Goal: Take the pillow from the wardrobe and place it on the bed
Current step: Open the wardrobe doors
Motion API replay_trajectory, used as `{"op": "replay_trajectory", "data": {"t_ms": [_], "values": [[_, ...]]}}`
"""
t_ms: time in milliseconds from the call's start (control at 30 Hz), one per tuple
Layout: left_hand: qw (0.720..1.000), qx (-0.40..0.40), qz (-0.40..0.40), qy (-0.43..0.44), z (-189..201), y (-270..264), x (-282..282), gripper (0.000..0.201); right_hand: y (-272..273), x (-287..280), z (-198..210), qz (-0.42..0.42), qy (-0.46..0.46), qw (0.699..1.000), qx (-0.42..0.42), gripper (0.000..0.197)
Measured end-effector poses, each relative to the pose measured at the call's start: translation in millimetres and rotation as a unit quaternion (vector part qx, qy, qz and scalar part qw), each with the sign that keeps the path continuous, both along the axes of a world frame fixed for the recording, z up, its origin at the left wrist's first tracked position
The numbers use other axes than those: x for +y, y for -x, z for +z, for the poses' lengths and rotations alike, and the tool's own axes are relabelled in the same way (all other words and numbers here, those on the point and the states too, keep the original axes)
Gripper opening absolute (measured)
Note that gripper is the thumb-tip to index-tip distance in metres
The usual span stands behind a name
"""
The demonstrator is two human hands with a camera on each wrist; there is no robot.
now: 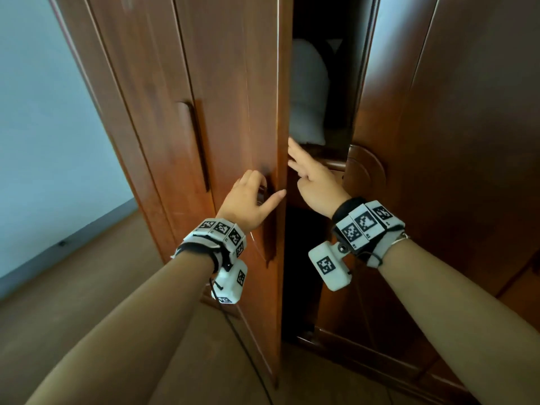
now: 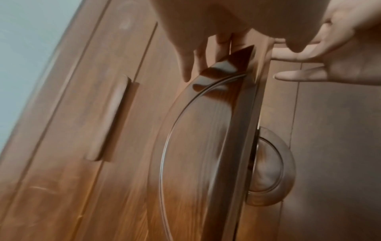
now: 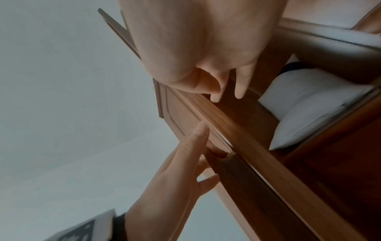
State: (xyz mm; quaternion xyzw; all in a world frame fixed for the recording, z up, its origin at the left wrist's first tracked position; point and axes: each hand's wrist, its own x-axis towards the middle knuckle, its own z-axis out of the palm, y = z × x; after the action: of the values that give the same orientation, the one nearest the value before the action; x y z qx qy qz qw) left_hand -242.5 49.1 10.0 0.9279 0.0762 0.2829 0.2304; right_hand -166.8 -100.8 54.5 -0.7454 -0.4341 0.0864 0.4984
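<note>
A white pillow (image 1: 309, 92) stands upright on a shelf inside the brown wooden wardrobe, seen through the gap between its doors; it also shows in the right wrist view as the pillow (image 3: 309, 106). The left door (image 1: 233, 97) is swung partly open. My left hand (image 1: 257, 188) grips this door's half-round handle (image 2: 198, 130), fingers curled behind its top, thumb straight along the door edge. My right hand (image 1: 301, 165) reaches into the gap below the pillow with straight fingers (image 3: 241, 84) at the door's inner edge. No bed is in view.
The right door (image 1: 438, 127) stands shut beside the gap, with its own half-round handle (image 1: 365, 171). Another wardrobe door with a long bar handle (image 1: 198, 147) lies to the left. A pale wall (image 1: 38, 127) and tan floor (image 1: 87, 287) are at left.
</note>
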Motion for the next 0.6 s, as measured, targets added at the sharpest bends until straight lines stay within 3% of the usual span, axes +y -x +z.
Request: {"op": "replay_trajectory", "data": {"t_ms": [167,267,400,600], "values": [[0.996,-0.014,0.087,0.021,0,74,29,0.056,62,45,-6,0.089,0.024,0.995,-0.040,0.085],[0.989,0.000,0.147,0.020,0,108,51,0.050,96,81,-7,0.135,0.047,0.989,-0.041,0.084],[0.974,-0.010,0.220,0.054,-6,143,93,0.057,129,128,-7,0.171,0.085,0.980,-0.064,0.083],[0.955,-0.045,0.280,0.090,-11,175,151,0.051,149,173,-23,0.177,0.121,0.970,-0.118,0.079]]}}
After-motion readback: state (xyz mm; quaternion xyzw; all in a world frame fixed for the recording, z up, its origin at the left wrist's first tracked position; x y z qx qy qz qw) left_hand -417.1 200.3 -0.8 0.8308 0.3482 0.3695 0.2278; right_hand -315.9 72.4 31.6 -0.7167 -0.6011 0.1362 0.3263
